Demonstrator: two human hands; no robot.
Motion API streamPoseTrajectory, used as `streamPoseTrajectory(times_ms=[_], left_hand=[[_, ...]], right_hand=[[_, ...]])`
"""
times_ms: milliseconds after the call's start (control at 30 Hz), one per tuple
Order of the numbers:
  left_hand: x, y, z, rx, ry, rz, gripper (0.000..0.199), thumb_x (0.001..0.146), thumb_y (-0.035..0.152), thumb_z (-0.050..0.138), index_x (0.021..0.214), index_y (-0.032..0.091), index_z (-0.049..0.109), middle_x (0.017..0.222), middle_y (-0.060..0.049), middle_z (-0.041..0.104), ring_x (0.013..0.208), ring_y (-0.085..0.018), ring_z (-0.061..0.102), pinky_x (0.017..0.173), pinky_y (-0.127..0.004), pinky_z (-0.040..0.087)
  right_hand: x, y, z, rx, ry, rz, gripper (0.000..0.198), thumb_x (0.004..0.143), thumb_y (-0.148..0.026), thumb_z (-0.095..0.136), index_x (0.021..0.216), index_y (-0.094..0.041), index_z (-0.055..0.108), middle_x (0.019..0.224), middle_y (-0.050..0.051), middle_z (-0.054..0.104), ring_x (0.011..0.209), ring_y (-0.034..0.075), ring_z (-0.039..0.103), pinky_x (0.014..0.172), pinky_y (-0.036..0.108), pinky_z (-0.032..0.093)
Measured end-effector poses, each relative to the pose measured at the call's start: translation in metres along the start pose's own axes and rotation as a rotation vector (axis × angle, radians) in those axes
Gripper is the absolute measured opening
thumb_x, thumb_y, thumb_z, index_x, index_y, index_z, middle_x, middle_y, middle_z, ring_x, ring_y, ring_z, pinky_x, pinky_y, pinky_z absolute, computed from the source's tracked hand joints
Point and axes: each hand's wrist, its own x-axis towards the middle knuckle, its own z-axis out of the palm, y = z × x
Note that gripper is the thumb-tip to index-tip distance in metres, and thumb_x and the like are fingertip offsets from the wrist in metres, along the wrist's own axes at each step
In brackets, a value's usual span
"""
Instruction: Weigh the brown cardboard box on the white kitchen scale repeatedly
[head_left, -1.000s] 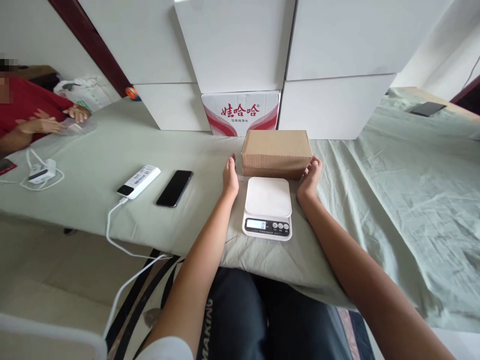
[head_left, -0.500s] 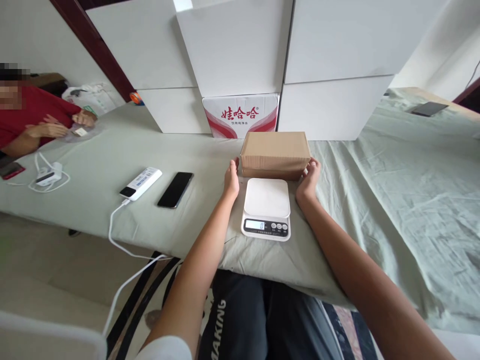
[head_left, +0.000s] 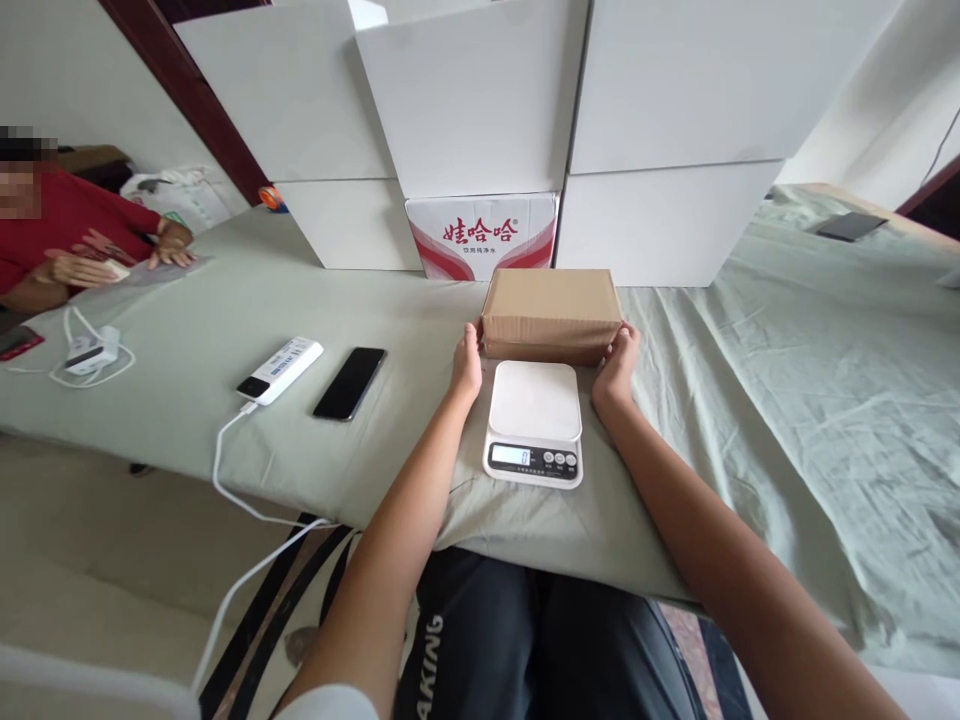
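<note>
A brown cardboard box (head_left: 551,295) sits on the green cloth just behind a white kitchen scale (head_left: 535,402). Against the box's left end rests my left hand (head_left: 468,362), its thumb up and most fingers hidden behind the side. My right hand (head_left: 617,365) presses the opposite end near the front right corner, so the box is held between both palms. The scale's pan is bare, and its lit display (head_left: 512,456) reads 0. Both forearms reach past the scale, one on each side.
A black phone (head_left: 350,384) and a white power bank (head_left: 280,371) with a cable lie to the left. White cartons (head_left: 469,110) form a wall behind the box, around a printed carton (head_left: 487,237). At far left, a person in a red shirt (head_left: 82,215) handles a small pale block.
My hands stay at the box's two ends, and the box has hardly moved. The co-worker's hands have come apart, one carrying the pale block left. The view has shifted slightly.
</note>
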Motion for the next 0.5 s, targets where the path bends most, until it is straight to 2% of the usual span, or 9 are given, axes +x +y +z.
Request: streamPoseTrajectory(times_ms=[200, 400, 500], left_hand=[[0.001, -0.009, -0.001, 0.056, 0.004, -0.001, 0.069, 0.114, 0.071, 0.040, 0.130, 0.019, 0.083, 0.145, -0.015, 0.083, 0.152, -0.032, 0.070, 0.131, -0.044, 0.051], [0.001, -0.011, -0.003, 0.018, -0.017, 0.041, 0.068, 0.113, 0.073, 0.043, 0.138, 0.022, 0.080, 0.151, -0.013, 0.080, 0.153, -0.030, 0.069, 0.131, -0.041, 0.051], [0.001, -0.010, -0.003, 0.027, -0.013, 0.028, 0.071, 0.111, 0.077, 0.045, 0.132, 0.021, 0.082, 0.145, -0.015, 0.083, 0.151, -0.032, 0.070, 0.130, -0.044, 0.052]], right_hand=[[0.003, 0.004, -0.002, -0.045, -0.010, -0.024, 0.041, 0.099, -0.063, 0.058, 0.122, -0.030, 0.066, 0.123, 0.002, 0.070, 0.124, 0.024, 0.065, 0.114, 0.046, 0.057], [0.003, 0.003, -0.003, -0.074, -0.032, -0.068, 0.042, 0.098, -0.066, 0.058, 0.118, -0.030, 0.066, 0.121, 0.002, 0.067, 0.127, 0.026, 0.063, 0.112, 0.045, 0.057], [0.002, 0.002, -0.003, -0.076, -0.020, -0.076, 0.042, 0.097, -0.068, 0.059, 0.115, -0.031, 0.066, 0.118, 0.002, 0.066, 0.126, 0.026, 0.062, 0.112, 0.046, 0.056]])
